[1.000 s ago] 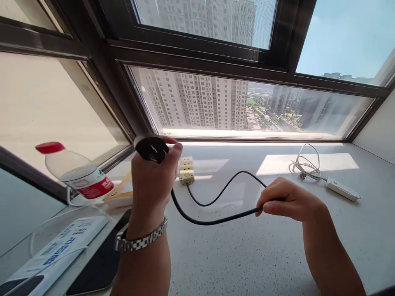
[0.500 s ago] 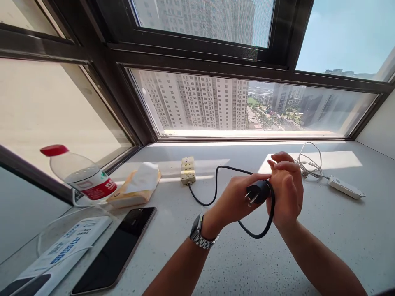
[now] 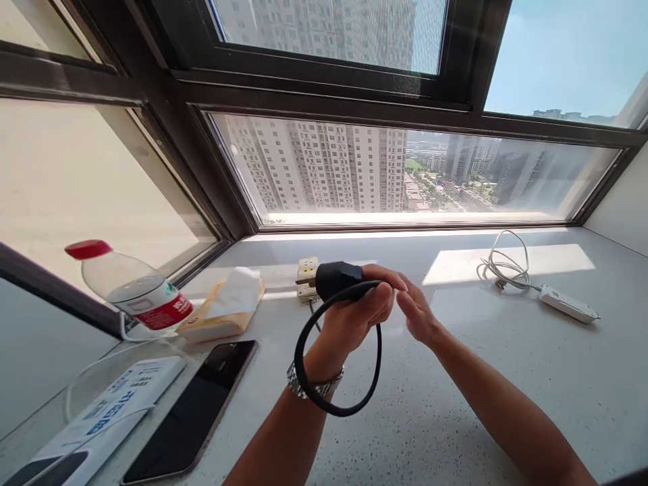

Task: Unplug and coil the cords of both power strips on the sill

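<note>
My left hand (image 3: 357,320), with a metal-banded watch (image 3: 296,383) on its wrist, is closed around a black power cord (image 3: 302,358). Above its fingers is the cord's black plug (image 3: 338,277), its prongs pointing left. A loop of cord hangs round the left wrist. My right hand (image 3: 419,309) meets the left from the right side, its fingers pinched together at the cord and partly hidden behind the left hand. Behind the plug, partly covered, stands a cream socket block (image 3: 307,265); the cord leads down from its front.
On the left are a red-capped bottle (image 3: 136,290), a tissue pack (image 3: 223,307), a black phone (image 3: 192,412) and a white box (image 3: 106,418). A white power strip (image 3: 567,304) with a coiled cable (image 3: 506,266) lies at right. Windows (image 3: 324,169) border the sill behind.
Both hands have moved left, the right one further in behind the left. The plug has turned from facing me to pointing left, and the cord loop now hangs round the left wrist.
</note>
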Demonstrator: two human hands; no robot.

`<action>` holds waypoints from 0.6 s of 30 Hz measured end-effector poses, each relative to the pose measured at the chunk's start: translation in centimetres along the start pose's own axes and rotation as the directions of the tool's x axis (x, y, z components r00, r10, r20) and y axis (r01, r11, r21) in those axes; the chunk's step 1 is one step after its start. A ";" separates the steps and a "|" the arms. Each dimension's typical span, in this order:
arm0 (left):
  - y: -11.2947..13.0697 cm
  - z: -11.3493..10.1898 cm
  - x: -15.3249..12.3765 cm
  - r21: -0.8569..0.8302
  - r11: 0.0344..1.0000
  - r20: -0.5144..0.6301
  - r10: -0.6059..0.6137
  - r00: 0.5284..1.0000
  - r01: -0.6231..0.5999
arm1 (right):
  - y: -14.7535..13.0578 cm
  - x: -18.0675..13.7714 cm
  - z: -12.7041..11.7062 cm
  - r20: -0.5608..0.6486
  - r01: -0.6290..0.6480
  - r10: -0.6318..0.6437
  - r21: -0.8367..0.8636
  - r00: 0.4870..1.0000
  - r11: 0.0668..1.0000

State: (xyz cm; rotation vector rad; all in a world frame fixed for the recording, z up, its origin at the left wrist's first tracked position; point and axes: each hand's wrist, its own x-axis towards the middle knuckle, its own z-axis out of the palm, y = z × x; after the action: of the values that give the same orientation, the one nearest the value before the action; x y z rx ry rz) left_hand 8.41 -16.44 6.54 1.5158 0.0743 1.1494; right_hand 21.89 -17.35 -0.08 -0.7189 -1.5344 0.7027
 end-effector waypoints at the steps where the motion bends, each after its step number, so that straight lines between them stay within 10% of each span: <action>1: 0.3 0.0 0.0 -0.075 0.997 -0.014 -0.013 1.000 0.012 | 0.7 -0.1 0.1 0.066 -0.003 0.004 -0.021 0.998 1.000; 12: 0.0 -1.1 1.0 0.116 0.986 -0.328 -0.072 0.942 0.116 | 0.7 -0.3 0.7 -0.079 -0.080 0.079 -0.008 0.994 0.997; 18: -1.5 -0.6 1.2 0.303 0.950 -0.258 0.165 0.952 -0.083 | -0.6 0.0 1.0 -0.149 -0.099 0.107 0.060 0.983 0.993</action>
State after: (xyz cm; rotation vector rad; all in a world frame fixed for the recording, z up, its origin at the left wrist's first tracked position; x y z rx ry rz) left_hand 9.42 -14.81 5.96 1.6185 0.3570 1.5034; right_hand 20.91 -17.75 0.31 -0.7985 -1.3427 0.7449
